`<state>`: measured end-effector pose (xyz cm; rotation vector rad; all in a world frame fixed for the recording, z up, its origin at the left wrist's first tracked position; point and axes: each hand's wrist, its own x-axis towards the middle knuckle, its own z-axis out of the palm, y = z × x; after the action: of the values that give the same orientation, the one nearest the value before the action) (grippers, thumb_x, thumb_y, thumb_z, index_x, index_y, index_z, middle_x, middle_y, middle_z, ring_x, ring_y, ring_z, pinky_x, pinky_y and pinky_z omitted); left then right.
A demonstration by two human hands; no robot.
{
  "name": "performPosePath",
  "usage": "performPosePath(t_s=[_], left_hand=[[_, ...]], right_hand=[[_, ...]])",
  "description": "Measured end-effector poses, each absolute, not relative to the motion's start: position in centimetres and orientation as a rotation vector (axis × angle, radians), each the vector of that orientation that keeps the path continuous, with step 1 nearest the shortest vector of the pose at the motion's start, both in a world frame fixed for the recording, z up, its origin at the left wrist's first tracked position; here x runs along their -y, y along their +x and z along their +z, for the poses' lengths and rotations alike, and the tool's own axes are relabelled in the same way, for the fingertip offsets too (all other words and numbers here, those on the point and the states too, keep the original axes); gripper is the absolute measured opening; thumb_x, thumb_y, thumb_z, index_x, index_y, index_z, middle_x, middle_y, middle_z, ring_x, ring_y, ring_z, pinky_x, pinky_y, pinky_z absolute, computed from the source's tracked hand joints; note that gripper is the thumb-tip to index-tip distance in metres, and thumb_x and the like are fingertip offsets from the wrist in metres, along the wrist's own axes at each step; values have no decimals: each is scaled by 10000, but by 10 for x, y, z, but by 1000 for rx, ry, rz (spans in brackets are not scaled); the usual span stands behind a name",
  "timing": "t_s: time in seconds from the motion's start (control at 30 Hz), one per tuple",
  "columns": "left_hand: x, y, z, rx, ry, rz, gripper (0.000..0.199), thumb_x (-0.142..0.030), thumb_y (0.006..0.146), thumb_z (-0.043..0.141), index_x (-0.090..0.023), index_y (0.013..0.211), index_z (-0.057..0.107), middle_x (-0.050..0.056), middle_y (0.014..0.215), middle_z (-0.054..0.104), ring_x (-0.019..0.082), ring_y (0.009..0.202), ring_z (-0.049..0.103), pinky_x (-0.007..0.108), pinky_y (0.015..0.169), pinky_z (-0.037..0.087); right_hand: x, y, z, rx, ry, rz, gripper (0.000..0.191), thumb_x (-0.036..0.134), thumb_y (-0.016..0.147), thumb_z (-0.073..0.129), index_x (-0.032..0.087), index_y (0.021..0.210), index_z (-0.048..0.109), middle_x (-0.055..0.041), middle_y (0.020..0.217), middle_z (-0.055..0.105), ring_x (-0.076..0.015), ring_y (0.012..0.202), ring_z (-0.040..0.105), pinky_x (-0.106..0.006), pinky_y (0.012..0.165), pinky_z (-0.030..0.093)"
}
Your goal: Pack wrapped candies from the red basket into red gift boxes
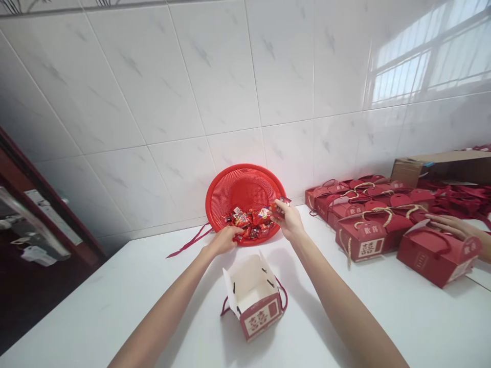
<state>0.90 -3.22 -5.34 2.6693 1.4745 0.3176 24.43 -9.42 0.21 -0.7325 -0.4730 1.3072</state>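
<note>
A red plastic basket point(209, 199) leans tilted against the tiled wall, its mouth facing me. Red-wrapped candies point(255, 231) lie heaped in its lower part. My left hand point(224, 241) reaches over the near left rim, its fingers closed on a candy at the edge of the heap. At the right rim, my right hand point(288, 220) grips red-wrapped candies point(282, 203) between thumb and fingers. Between my forearms stands an open-topped red gift box point(263, 314) with a white inside and dark red cord handles. The part of its inside that shows holds nothing.
Several closed red gift boxes point(360, 232) with rope handles stand in rows on the right. Another person's hand point(456, 227) touches the nearest box point(433, 253). Behind is a cardboard carton point(408, 171). A red ribbon point(190, 243) trails left of the basket on the white table point(126, 286).
</note>
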Motion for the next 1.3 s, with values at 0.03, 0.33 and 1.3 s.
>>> performPosePath(t_s=[0.03, 0.33, 1.3], left_hand=[[33, 7, -58, -1506, 2702, 285, 565, -30, 661, 573, -221, 1177, 705, 47, 1208, 726, 252, 1138, 649, 316, 977, 484], [34, 9, -67, -1531, 2835, 333, 327, -136, 847, 514, -231, 1036, 763, 65, 1034, 774, 261, 984, 687, 339, 874, 505], [7, 39, -34, -1347, 2724, 609, 267, -292, 878, 525, -225, 976, 764, 36, 925, 765, 202, 836, 673, 299, 795, 504]], right_hand=[[95, 244, 3, 470, -729, 1309, 144, 160, 749, 711, 183, 664, 596, 31, 546, 651, -112, 481, 616, -186, 442, 479], [96, 246, 5, 474, -714, 1311, 130, 177, 745, 726, 173, 685, 611, 19, 560, 658, -103, 457, 594, -193, 441, 478], [94, 251, 8, 499, -689, 1309, 142, 208, 662, 756, 179, 657, 617, 16, 582, 665, -113, 486, 600, -199, 435, 463]])
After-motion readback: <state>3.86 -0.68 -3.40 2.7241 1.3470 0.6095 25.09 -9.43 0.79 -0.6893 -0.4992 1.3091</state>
